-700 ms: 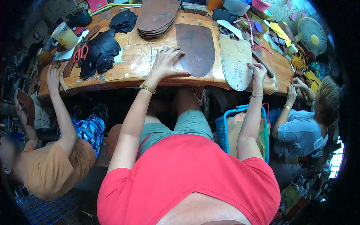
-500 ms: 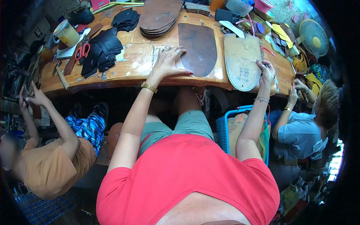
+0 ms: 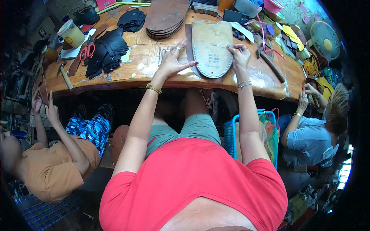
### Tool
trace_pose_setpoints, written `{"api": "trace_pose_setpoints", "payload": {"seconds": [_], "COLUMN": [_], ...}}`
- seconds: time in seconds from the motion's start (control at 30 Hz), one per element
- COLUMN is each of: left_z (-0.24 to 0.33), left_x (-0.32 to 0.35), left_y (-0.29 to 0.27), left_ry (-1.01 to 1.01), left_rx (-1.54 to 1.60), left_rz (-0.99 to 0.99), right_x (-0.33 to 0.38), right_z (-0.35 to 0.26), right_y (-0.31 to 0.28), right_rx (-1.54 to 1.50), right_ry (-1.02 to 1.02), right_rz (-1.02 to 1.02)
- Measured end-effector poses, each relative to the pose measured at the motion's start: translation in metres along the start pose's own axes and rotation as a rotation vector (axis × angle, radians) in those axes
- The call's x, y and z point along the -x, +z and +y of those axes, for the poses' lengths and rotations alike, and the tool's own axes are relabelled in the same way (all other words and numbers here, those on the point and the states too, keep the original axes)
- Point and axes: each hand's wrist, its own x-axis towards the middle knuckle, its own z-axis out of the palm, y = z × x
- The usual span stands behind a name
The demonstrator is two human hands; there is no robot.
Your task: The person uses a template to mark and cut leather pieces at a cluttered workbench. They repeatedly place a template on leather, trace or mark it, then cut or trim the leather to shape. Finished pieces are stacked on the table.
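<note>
A pale, round-ended template (image 3: 212,42) with a row of small holes along its curved edge and handwriting on it lies over a brown leather piece (image 3: 189,44). Only a strip of the leather shows, along the template's left side. My right hand (image 3: 240,58) pinches the template's right edge; a small dark bit by its fingers is too small to name. On the left, my left hand (image 3: 173,62) is spread, thumb and fingers apart, with the thumb reaching the near left edge of the leather and template.
Behind stands a stack of brown leather pieces (image 3: 165,19). Black leather pieces (image 3: 106,54), red-handled scissors (image 3: 87,52) and a hammer (image 3: 66,77) lie left. Another hammer (image 3: 271,66) lies right. Co-workers sit both sides; a blue basket (image 3: 230,134) stands below the table edge.
My right hand has brought the template leftward from beside the leather to on top of it, uncovering the hammer at the right. My left hand has stayed nearly in place.
</note>
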Motion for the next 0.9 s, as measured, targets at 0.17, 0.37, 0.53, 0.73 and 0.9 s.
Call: {"api": "trace_pose_setpoints", "payload": {"seconds": [0.17,0.37,0.53,0.73,0.9], "left_z": [0.004,0.002,0.003,-0.005,-0.006], "left_x": [0.007,0.006,0.004,0.002,0.001], "left_y": [-0.002,0.001,0.002,0.004,0.005], "left_ry": [0.039,0.039,0.063,0.086,0.124], "left_rx": [-0.214,-0.286,-0.292,-0.303,-0.270], "left_rz": [-0.063,-0.110,-0.106,-0.094,-0.065], "right_x": [0.025,0.033,0.054,0.076,0.075], "right_z": [-0.021,-0.025,-0.030,-0.055,-0.054], "right_y": [0.023,0.007,-0.027,-0.025,-0.029], "right_rx": [0.699,0.934,0.793,0.944,0.942], "right_ry": [-0.218,-0.238,-0.288,-0.327,-0.327], "right_rz": [-0.077,-0.180,-0.431,-0.509,-0.516]}}
